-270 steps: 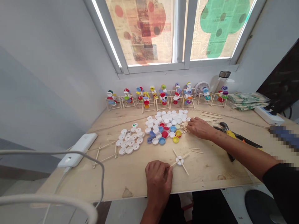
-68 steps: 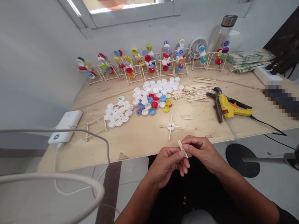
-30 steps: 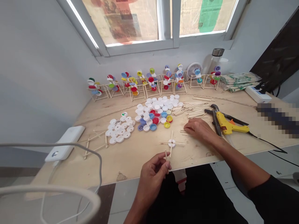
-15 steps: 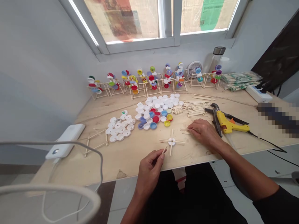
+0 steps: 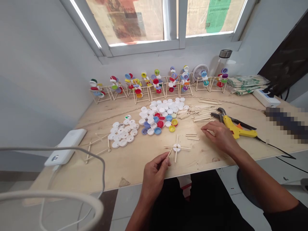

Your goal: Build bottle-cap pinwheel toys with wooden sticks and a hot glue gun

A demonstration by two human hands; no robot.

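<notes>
The plywood table (image 5: 134,170) bears a stick cross (image 5: 176,147) between both hands (image 5: 154,173) (image 5: 220,136).

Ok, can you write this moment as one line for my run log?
Left hand: pinching short wooden stick | Right hand: near yellow plastic glue gun | Plywood table: white plastic bottle cap with crossed wooden sticks

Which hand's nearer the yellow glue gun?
Right. The right hand is just beside the yellow glue gun, at its left end. The left hand is much farther left, holding a wooden stick.
</notes>
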